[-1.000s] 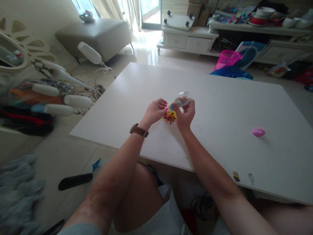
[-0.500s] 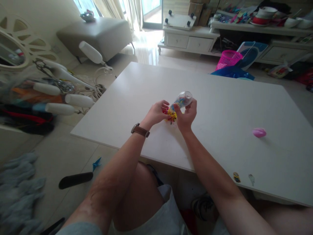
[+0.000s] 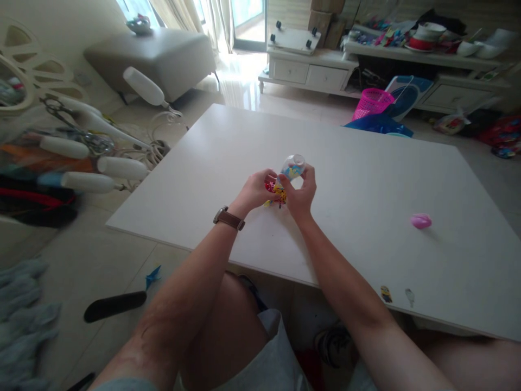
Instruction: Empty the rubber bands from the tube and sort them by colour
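Clear bottle [image 3: 291, 169] was tilted.
Right hand [image 3: 302, 196] pinched it between fingers [image 3: 286, 183]; left hand [image 3: 256, 190] curved beside colourful pieces [image 3: 280, 194], grip indeterminate.

The lower end of the clear bottle [image 3: 293, 166] is hidden by the right hand's [image 3: 300, 196] thumb. The left hand [image 3: 256, 190] partly covers the yellow and red pieces [image 3: 280, 195], too small to tell singly. The left edge cuts off the oval mirror [image 3: 10, 89] and blurred grey fluffy cloth [image 3: 26, 304].
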